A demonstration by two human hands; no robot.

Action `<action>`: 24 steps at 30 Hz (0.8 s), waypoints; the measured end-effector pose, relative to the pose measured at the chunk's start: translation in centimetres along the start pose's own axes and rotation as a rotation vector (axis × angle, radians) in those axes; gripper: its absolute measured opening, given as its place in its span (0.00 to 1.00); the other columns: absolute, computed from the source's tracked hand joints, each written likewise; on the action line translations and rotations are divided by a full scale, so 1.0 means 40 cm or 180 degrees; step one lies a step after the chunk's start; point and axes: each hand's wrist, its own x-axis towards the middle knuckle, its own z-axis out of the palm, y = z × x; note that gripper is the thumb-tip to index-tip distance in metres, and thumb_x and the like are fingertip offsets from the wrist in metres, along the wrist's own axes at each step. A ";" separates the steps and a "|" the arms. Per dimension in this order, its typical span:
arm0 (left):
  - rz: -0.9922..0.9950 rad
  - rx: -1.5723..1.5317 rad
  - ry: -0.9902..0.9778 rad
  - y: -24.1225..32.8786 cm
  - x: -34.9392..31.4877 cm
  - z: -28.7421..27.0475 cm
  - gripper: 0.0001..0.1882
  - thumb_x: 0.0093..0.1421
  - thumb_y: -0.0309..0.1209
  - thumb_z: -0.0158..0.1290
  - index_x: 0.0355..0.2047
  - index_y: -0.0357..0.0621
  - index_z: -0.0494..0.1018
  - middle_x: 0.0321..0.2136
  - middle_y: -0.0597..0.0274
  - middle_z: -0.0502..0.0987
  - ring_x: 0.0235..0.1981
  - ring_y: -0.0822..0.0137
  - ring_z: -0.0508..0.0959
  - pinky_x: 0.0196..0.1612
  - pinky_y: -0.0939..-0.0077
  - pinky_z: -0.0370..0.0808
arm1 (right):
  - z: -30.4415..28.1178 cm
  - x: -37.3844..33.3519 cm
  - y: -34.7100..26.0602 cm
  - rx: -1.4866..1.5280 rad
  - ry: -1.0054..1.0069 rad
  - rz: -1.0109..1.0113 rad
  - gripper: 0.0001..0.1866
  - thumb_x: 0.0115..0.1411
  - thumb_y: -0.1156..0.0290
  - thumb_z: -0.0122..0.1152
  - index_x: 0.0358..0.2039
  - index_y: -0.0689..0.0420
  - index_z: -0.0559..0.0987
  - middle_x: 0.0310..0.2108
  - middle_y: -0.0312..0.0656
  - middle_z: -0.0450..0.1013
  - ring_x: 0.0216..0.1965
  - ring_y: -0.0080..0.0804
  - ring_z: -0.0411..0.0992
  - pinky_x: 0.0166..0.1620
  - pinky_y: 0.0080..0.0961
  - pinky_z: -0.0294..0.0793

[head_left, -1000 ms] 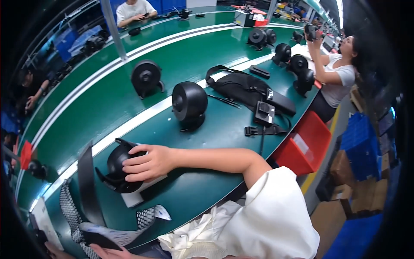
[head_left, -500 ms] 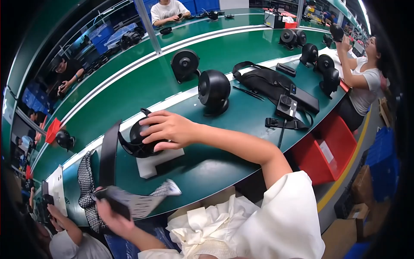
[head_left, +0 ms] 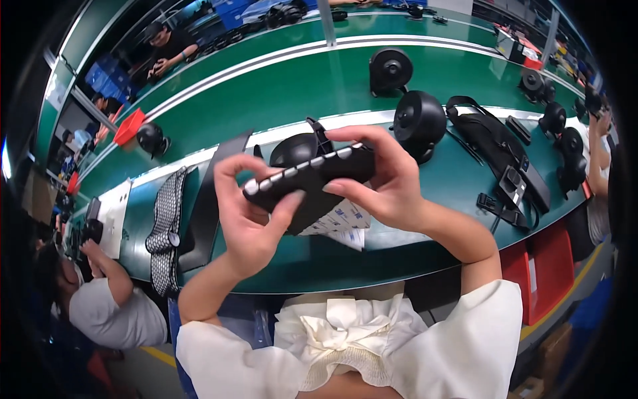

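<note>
A black sheet of adhesive pads [head_left: 312, 183] is held up in front of me, with a row of white spots along its upper edge. Printed white backing paper [head_left: 342, 219] hangs beneath it. My left hand [head_left: 249, 223] grips its left end between thumb and fingers. At the other end, my right hand [head_left: 392, 179] pinches it the same way. Just behind the sheet, a round black housing [head_left: 292, 149] with an upright bracket rests on the bench, partly hidden. Left of my hands lie a wide black strip [head_left: 211, 206] and a black-and-white patterned strip [head_left: 165, 229].
Black round fan-like units stand on the green bench [head_left: 419, 123] and the green belt [head_left: 391, 70]. Rightward lie a black bag [head_left: 482, 136] and a small boxy device [head_left: 512, 183] with straps. A red bin [head_left: 551, 272] sits below the edge. Co-workers sit around.
My right hand has left the black housing and now grips the sheet. My left hand has brought the sheet up from the patterned strip to the middle. The view has shifted leftward.
</note>
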 end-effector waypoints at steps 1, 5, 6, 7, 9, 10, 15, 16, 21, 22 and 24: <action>0.0376 0.0064 -0.0479 -0.015 0.013 -0.024 0.31 0.45 0.14 0.53 0.46 0.39 0.48 0.33 0.52 0.70 0.32 0.71 0.73 0.33 0.85 0.71 | 0.002 -0.003 0.004 -0.0077 -0.0015 -0.0164 0.23 0.48 0.80 0.59 0.45 0.61 0.64 0.38 0.40 0.68 0.38 0.23 0.69 0.39 0.17 0.69; 0.0690 0.0839 -0.0220 -0.003 -0.032 -0.053 0.15 0.43 0.16 0.57 0.34 0.31 0.70 0.29 0.57 0.74 0.30 0.72 0.74 0.33 0.84 0.71 | 0.007 -0.017 0.000 -0.0518 -0.0670 -0.0305 0.26 0.45 0.82 0.61 0.45 0.66 0.62 0.38 0.47 0.67 0.38 0.29 0.69 0.42 0.22 0.67; 0.0542 0.0726 -0.0155 -0.002 -0.045 -0.052 0.14 0.43 0.16 0.56 0.33 0.31 0.70 0.29 0.57 0.75 0.29 0.73 0.74 0.33 0.84 0.71 | 0.027 -0.016 -0.005 -0.0415 -0.0370 -0.0230 0.25 0.45 0.80 0.62 0.44 0.64 0.65 0.37 0.44 0.68 0.34 0.26 0.69 0.37 0.19 0.69; 0.0422 0.0620 -0.0076 -0.006 -0.051 -0.051 0.14 0.43 0.16 0.56 0.33 0.31 0.71 0.29 0.57 0.75 0.28 0.74 0.74 0.32 0.85 0.71 | 0.037 -0.011 -0.006 -0.0318 -0.0091 -0.0180 0.23 0.45 0.78 0.62 0.44 0.62 0.68 0.35 0.41 0.69 0.30 0.23 0.70 0.32 0.17 0.70; -0.0100 0.0516 -0.0071 -0.012 -0.072 -0.065 0.12 0.44 0.14 0.55 0.32 0.30 0.70 0.27 0.56 0.75 0.27 0.76 0.73 0.31 0.86 0.70 | 0.036 -0.033 -0.011 -0.1003 -0.0228 -0.0442 0.22 0.43 0.77 0.64 0.41 0.63 0.70 0.35 0.45 0.71 0.33 0.30 0.72 0.34 0.20 0.72; -0.0031 0.0443 -0.0151 -0.021 -0.071 -0.076 0.10 0.44 0.14 0.54 0.30 0.30 0.70 0.26 0.57 0.75 0.26 0.77 0.73 0.30 0.87 0.70 | 0.038 -0.040 -0.013 -0.0776 -0.0408 -0.0328 0.18 0.43 0.83 0.62 0.37 0.68 0.70 0.34 0.46 0.71 0.33 0.29 0.71 0.36 0.20 0.70; 0.0001 0.0205 -0.0046 -0.052 -0.062 -0.083 0.19 0.44 0.15 0.55 0.37 0.32 0.63 0.27 0.60 0.73 0.27 0.76 0.73 0.29 0.88 0.70 | 0.042 -0.034 -0.008 -0.0321 -0.0077 0.0318 0.19 0.47 0.83 0.59 0.38 0.68 0.63 0.30 0.43 0.70 0.35 0.24 0.71 0.38 0.17 0.70; 0.0088 0.0068 -0.0003 -0.060 -0.059 -0.079 0.23 0.44 0.16 0.56 0.40 0.33 0.61 0.29 0.59 0.73 0.28 0.76 0.73 0.31 0.88 0.70 | 0.038 -0.033 -0.003 -0.0313 -0.0077 0.0333 0.19 0.47 0.83 0.59 0.38 0.68 0.63 0.30 0.43 0.70 0.35 0.24 0.71 0.38 0.17 0.70; -0.0501 -0.0602 -0.0306 -0.083 -0.044 -0.059 0.34 0.37 0.20 0.63 0.44 0.33 0.57 0.29 0.55 0.72 0.31 0.73 0.74 0.35 0.83 0.70 | 0.017 -0.020 0.020 -0.0768 -0.0386 0.0279 0.15 0.47 0.84 0.58 0.31 0.66 0.62 0.26 0.44 0.70 0.29 0.25 0.72 0.33 0.18 0.72; -0.0654 -0.0274 -0.0347 -0.085 -0.051 -0.066 0.32 0.37 0.20 0.63 0.42 0.33 0.59 0.29 0.55 0.73 0.30 0.73 0.74 0.34 0.83 0.70 | 0.004 -0.023 0.026 -0.1048 -0.0576 0.0093 0.14 0.46 0.84 0.59 0.30 0.66 0.63 0.24 0.44 0.70 0.27 0.26 0.73 0.30 0.18 0.73; -0.0703 0.0236 -0.0150 -0.081 -0.052 -0.058 0.18 0.37 0.20 0.63 0.28 0.35 0.67 0.23 0.57 0.74 0.23 0.75 0.74 0.27 0.84 0.70 | -0.004 -0.024 0.047 -0.1152 -0.0459 -0.0305 0.13 0.44 0.83 0.61 0.28 0.66 0.65 0.19 0.44 0.71 0.22 0.30 0.73 0.25 0.19 0.72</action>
